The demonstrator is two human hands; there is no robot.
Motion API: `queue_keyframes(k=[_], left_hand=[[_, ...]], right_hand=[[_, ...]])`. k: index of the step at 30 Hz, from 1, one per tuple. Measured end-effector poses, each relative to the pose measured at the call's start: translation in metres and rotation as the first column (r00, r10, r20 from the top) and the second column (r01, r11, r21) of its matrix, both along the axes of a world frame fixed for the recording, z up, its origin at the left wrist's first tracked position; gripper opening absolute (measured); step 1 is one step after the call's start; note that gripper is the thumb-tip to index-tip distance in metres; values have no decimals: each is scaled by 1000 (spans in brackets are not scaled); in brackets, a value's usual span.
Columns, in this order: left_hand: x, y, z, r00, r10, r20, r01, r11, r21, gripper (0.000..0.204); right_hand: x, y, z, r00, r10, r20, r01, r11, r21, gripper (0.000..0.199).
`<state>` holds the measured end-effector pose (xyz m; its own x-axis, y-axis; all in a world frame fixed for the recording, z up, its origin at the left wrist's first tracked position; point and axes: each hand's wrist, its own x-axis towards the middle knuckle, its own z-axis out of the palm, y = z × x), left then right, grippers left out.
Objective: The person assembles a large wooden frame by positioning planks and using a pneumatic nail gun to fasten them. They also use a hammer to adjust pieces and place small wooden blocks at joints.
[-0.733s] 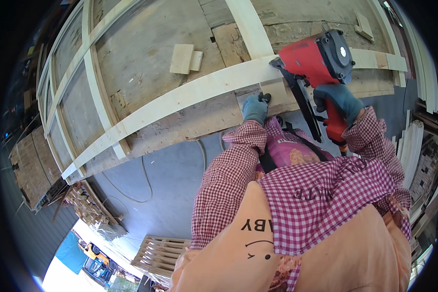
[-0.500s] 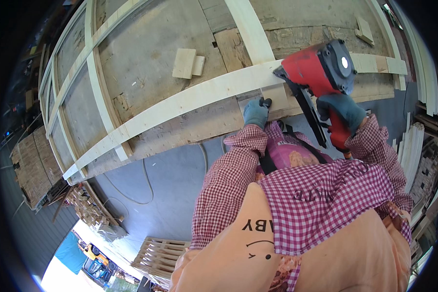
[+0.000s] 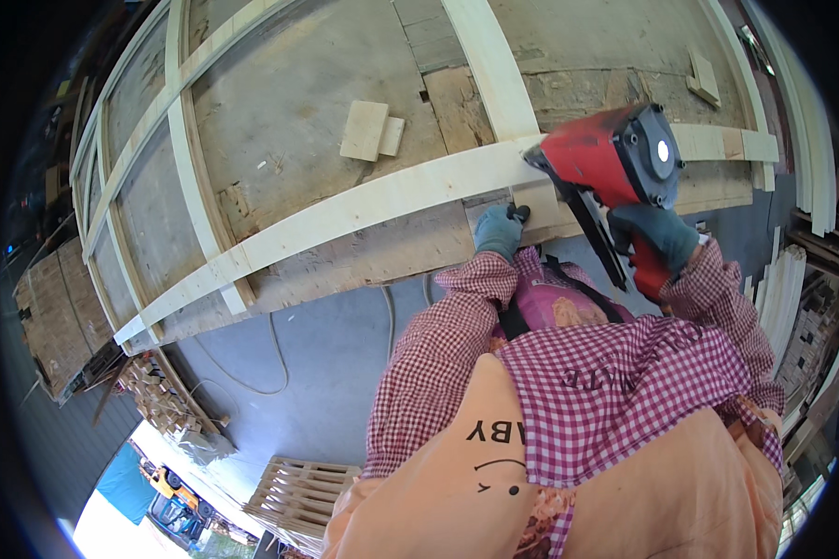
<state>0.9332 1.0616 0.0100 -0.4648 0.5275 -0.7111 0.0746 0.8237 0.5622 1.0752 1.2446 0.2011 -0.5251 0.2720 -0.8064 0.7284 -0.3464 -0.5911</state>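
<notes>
Gripping a red and black pneumatic nail gun (image 3: 615, 172), the right hand (image 3: 657, 238), in a grey-blue work glove, is closed round the tool's handle; the nose of the gun touches the long pale wooden batten (image 3: 345, 210) where that batten meets a pale cross batten (image 3: 489, 65).

Left hand (image 3: 499, 231): gloved likewise, fingers curled and pressed on the lower edge of the long batten, just beside the gun's nose; whether it pinches anything small cannot be told.

Hands: near each other, not touching.

Carrier: large weathered plywood worktop (image 3: 280, 102), framed with further pale battens along its left side. The long batten lies near the worktop's near edge, running from its lower left corner to its right end.

Loose items: two small pale wood offcuts (image 3: 371, 132), lying side by side at mid-worktop, well apart from the hands.

Floor: grey concrete with a thin hose (image 3: 266, 359); a slatted wooden pallet (image 3: 298, 494) below.
</notes>
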Motion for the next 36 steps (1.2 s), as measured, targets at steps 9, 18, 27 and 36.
queue_keyframes(k=[9,18,27,36], left_hand=[[-37,-8,73,906,-319,-280,349,935,65,31],[-123,47,52,769,-191,-610,293,953,72,22],[-120,46,45,806,-159,-570,225,973,48,21],[-125,53,52,846,-195,-495,248,968,42,21]], right_hand=[[-13,-2,9,988,132,80,-139,986,94,17],[-46,53,32,990,117,82,-118,993,6,33],[-235,205,66,990,-99,-100,113,983,145,11],[-412,320,17,989,-83,-123,111,964,240,14]])
